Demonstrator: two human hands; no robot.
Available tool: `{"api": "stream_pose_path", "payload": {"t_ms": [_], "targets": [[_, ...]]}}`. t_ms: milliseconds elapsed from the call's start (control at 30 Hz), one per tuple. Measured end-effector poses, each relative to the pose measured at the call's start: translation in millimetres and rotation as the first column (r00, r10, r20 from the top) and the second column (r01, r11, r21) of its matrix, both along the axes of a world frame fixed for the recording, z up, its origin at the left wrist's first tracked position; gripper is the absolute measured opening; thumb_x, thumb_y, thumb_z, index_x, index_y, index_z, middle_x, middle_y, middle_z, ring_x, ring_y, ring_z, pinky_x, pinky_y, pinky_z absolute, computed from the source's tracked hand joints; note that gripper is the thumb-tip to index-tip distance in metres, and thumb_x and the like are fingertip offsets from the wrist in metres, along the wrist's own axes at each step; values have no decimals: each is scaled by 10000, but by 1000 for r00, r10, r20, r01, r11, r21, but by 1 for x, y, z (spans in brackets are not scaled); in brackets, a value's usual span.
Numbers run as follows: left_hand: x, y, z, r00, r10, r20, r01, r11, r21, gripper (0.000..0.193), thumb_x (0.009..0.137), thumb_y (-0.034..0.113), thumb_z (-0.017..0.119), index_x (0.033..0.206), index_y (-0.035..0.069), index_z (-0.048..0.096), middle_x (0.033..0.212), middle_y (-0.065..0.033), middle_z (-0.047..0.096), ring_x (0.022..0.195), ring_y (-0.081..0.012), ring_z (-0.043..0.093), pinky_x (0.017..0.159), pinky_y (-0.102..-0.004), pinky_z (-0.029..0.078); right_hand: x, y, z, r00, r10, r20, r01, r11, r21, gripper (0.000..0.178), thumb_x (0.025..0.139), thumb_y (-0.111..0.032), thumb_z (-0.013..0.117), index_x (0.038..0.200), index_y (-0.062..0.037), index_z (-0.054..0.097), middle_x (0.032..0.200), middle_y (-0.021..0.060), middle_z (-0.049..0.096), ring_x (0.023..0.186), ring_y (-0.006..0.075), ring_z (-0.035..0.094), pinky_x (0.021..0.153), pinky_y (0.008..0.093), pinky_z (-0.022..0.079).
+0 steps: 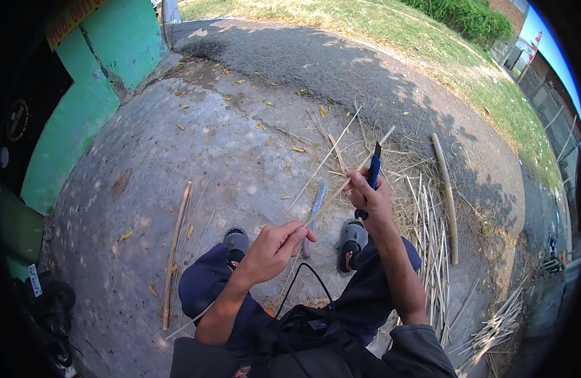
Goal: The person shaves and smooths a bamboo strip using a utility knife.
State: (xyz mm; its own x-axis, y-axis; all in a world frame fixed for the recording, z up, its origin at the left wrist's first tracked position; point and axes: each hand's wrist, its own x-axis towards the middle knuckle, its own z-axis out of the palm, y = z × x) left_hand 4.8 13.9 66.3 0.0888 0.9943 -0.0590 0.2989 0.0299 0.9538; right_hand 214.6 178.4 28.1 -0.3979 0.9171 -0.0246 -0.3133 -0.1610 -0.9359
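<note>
My left hand (273,249) pinches the near end of a thin bamboo strip (356,170) that slants up and away to the right. My right hand (371,200) grips a blue-handled utility knife (373,171), its dark blade pointing up and resting against the strip. Both hands are held above my knees and grey shoes (352,241). A flat grey blade-like tool (315,208) lies on the concrete between my feet.
Split bamboo strips (429,246) lie piled at my right, with a thick bamboo stalk (446,195) beyond them. Long strips (176,252) lie at my left. A green wall (83,107) stands far left. More strips (492,331) lie lower right. A black cable (303,283) loops over my lap.
</note>
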Motion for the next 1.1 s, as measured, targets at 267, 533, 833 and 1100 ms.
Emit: {"api": "stream_pose_path", "payload": {"t_ms": [267,533,833,1100], "targets": [[-7,0,-6,998,-36,52,39,998,-56,328,1144,217,466,1145,12,722,613,50,431,576,-53,412,554,-275,361,-1,-2,5,1000,20,-22,-20,1000,-6,215,1022,-231,726,1052,-19,710,832,77,744,479,-1,336,448,231,214],[-3,0,0,989,147,9,-147,989,29,311,1151,220,438,999,13,615,593,-7,510,540,-94,471,548,-291,393,-9,-27,-9,937,-139,322,-84,802,591,266,1043,-264,647,1054,2,649,689,68,553,622,162,542,593,334,414],[-8,-3,1,977,176,-119,-161,979,123,297,1132,213,464,982,12,623,605,-63,541,546,-146,541,572,-327,435,-27,-50,-13,810,-249,531,-318,574,754,311,1025,-307,685,971,-24,567,625,188,583,550,404,602,522,478,417],[3,-2,-13,912,335,-238,-233,899,371,160,1089,119,529,999,5,593,752,-160,668,655,-360,690,603,-417,495,-35,-58,-13,792,-230,566,-348,591,727,320,1032,-330,676,958,-37,572,597,176,574,554,408,623,521,483,437]]}}
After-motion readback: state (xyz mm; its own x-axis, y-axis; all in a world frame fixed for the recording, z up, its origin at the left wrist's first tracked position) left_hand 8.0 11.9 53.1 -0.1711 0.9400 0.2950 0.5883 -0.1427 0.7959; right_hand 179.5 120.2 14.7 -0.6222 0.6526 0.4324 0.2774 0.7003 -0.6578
